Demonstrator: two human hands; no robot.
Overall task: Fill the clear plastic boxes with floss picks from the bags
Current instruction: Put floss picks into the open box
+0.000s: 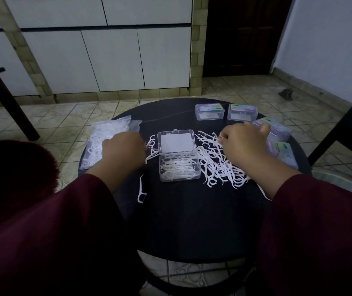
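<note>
An open clear plastic box (179, 168) sits mid-table, partly filled with white floss picks, its lid (176, 141) flipped back. A loose pile of floss picks (215, 165) lies to its right. My right hand (243, 146) rests on that pile, fingers curled, pinching picks. My left hand (123, 149) is left of the box, fingers curled on a few picks (150, 146). A clear bag of floss picks (104, 137) lies at the far left. One single pick (142, 190) lies near the front.
Several closed clear boxes with coloured labels stand at the back right: one (209, 111), another (242, 112), a third (277, 129) and one (284, 152) by my right wrist. The round black table (181, 221) is small; dark furniture (4, 97) stands left and right on the tiled floor.
</note>
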